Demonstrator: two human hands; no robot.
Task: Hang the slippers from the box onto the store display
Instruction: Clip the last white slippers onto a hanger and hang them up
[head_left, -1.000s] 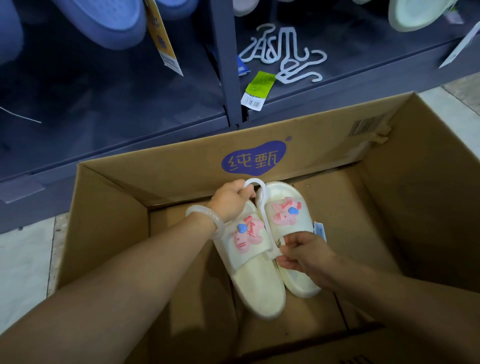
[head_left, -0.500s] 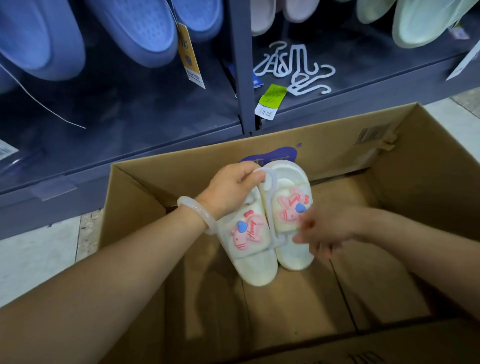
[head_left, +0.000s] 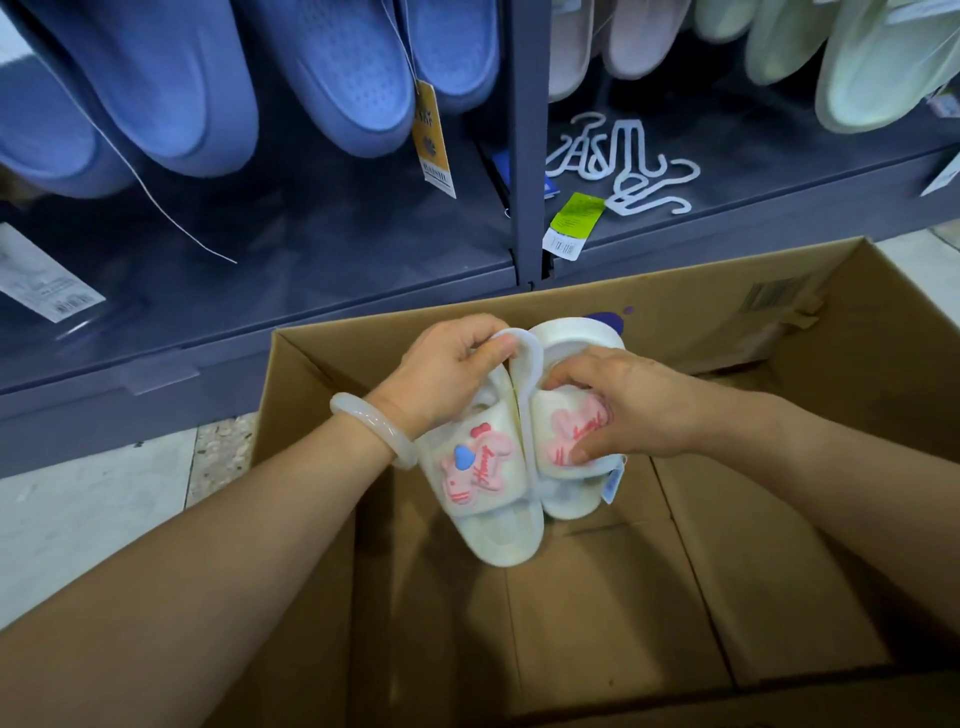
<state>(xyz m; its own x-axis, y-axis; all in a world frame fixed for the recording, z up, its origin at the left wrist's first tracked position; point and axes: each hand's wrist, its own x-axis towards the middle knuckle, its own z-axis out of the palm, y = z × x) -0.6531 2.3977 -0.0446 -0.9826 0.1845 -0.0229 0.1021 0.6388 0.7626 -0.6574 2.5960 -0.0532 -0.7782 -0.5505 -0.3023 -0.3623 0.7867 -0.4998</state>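
Slippers (head_left: 483, 467) are held above the box (head_left: 857, 415), hanger hook (head_left: 524, 353) gripped by left hand (head_left: 447, 374), strap pinched by right hand (head_left: 618, 405), ready for hanging.

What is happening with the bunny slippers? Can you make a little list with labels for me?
slippers: a cream pair with pink bunny decorations, held over the cardboard box
hanger: white plastic hook between the two slippers
left hand: grips the hook's top
right hand: holds the right slipper's strap
display: blue slippers and pale green slippers hanging above a dark shelf
spare hangers: lying on the shelf
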